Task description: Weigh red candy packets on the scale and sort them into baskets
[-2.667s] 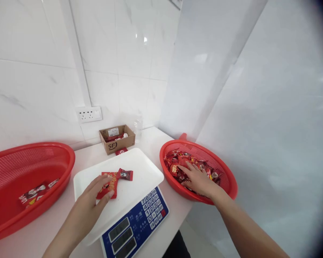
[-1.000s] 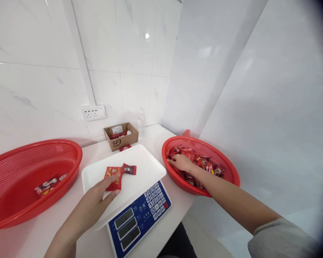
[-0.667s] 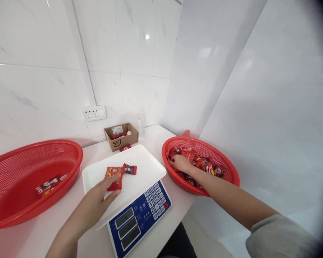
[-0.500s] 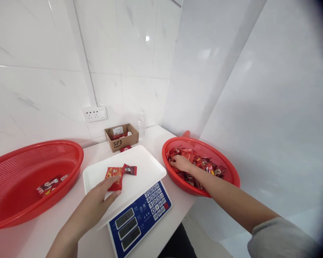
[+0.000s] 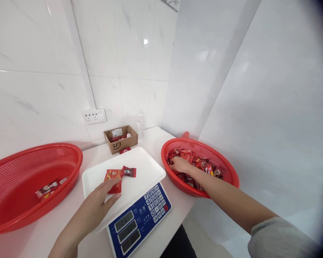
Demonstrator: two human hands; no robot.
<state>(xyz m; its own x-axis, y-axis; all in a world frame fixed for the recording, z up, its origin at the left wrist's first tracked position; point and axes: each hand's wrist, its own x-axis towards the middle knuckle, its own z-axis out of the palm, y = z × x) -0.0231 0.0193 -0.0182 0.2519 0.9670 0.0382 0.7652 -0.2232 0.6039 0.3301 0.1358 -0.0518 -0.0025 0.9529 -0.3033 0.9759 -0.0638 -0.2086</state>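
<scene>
A red packet printed in gold lies on the white tray at lower left of centre, a darker small packet against its upper right corner. Over it reaches the left hand, fingers parted and loosely bent, the index finger across the packet and the thumb near its lower right corner; whether they press down cannot be told. Right of centre, the right hand dips into a pile of wrapped packets, fingers curled downward with tips buried, leaving any grip out of sight.

Good handling here would likely mean pinching a single wrapper by its edge and freeing it from its neighbours, lest a second ride along. A light left hand seems wise, as pressure on the tray could sway the scale beneath, its digits unreadable here.

A red basket at right encloses the pile; another red basket at far left holds a few packets. Behind the tray, a cardboard box stands on the white desk.
</scene>
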